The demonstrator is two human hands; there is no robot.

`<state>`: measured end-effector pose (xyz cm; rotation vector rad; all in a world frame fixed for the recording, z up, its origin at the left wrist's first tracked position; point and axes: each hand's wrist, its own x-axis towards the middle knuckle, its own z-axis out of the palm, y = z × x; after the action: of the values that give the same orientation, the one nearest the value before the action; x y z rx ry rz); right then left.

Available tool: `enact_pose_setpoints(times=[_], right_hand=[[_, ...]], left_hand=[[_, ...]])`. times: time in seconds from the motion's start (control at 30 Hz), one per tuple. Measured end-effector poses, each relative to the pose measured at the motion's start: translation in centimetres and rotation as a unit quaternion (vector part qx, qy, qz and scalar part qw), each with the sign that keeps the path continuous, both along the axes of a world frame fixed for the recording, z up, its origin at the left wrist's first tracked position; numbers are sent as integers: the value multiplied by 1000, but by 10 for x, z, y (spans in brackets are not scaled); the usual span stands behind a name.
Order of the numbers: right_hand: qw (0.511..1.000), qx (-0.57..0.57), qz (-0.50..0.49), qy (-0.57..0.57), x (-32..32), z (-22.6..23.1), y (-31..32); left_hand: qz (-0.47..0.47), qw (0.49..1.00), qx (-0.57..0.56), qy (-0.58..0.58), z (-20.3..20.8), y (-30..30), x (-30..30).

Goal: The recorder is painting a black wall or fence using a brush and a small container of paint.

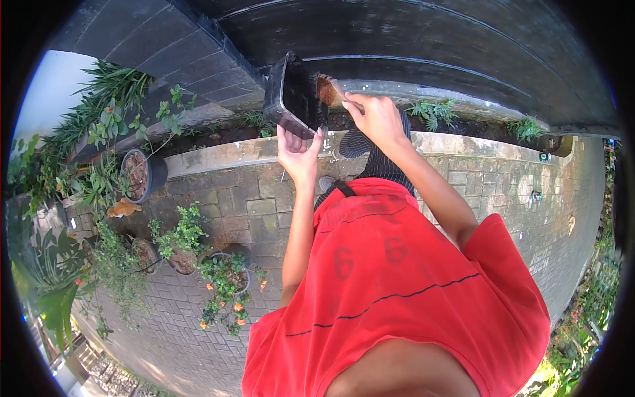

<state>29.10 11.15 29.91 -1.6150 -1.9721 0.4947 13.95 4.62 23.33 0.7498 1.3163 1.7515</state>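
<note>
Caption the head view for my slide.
Left hand holding a dark open container, right hand gripping a brown brush beside it, before dark panels.

The bare left forearm (299, 233) reaches far, its left hand (299, 157) cupped in a hold, the thumb (317, 140) standing apart on the right. The bare right forearm (431, 184) slants far and leftward, its right hand (379, 120) curled in a pinch, back upward.

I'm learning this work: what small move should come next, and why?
Perhaps bring the brown brush-like tool inward over the black container: the right hand holds its head at the container's right edge; the left hand grips the container's near end.
</note>
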Motion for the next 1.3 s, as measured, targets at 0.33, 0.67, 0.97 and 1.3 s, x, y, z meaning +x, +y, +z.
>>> enact_pose_setpoints(times=[0.33, 0.67, 0.97, 1.3], right_hand=[[957, -13, 197, -211, -22, -13, 25], [925, -107, 287, -224, -10, 13, 71], [840, -468, 216, 171, 67, 9, 100], [766, -478, 119, 414, 91, -41, 50]], left_hand=[[-30, 998, -5, 46, -15, -4, -10], [-68, 997, 0, 38, -25, -13, -16], [-53, 996, 41, -65, -14, -13, -29], [-9, 997, 18, -69, -16, -12, -34]])
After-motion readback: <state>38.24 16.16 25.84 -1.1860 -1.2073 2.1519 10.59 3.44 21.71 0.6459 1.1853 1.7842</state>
